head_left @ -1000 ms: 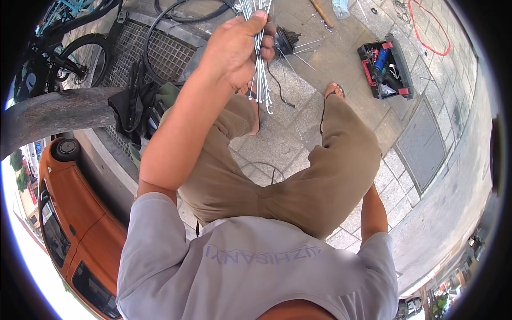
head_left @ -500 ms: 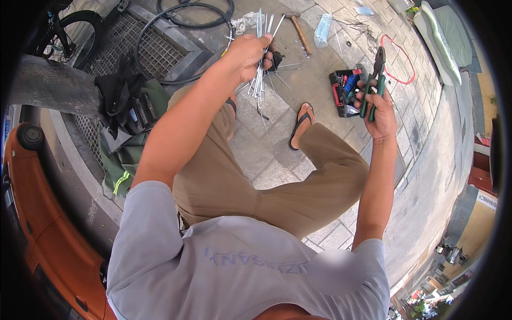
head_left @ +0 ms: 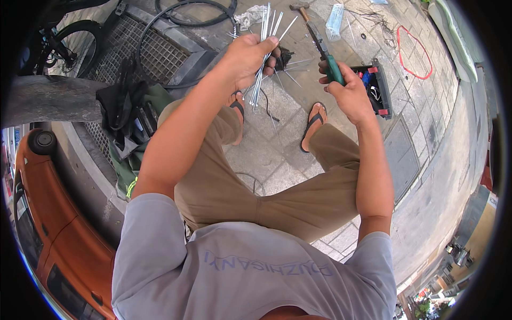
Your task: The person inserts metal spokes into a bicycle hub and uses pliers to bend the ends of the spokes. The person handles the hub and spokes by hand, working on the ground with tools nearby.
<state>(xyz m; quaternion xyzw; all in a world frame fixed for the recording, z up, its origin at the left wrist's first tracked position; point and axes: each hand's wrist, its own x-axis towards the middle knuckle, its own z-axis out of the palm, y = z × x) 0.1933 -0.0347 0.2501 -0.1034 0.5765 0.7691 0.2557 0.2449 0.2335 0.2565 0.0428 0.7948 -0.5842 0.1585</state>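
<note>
My left hand [head_left: 248, 61] is closed around a bundle of thin silvery spokes [head_left: 258, 88], whose ends fan out above and below the fist. Just behind that fist, near the ground, is a dark hub-like part [head_left: 286, 55] with thin spokes sticking out of it, partly hidden. My right hand [head_left: 349, 93] grips green-handled pliers [head_left: 335, 69] with long dark jaws pointing up and away to the left. The handles look pressed together. The jaws are apart from the bundle.
Right of my feet lies an open toolbox [head_left: 383, 93]. Beyond are a hammer [head_left: 301, 7], a blue plastic packet [head_left: 334, 24], loose wires [head_left: 376, 22] and a red cord loop [head_left: 415, 66]. At left are black tyres [head_left: 140, 50], a bag [head_left: 120, 101], a bicycle [head_left: 64, 48] and an orange car [head_left: 58, 218].
My right hand has moved left with the pliers, away from the red cord and toward the spokes, and the handles have come together. My left hand still holds the bundle, now tilted more.
</note>
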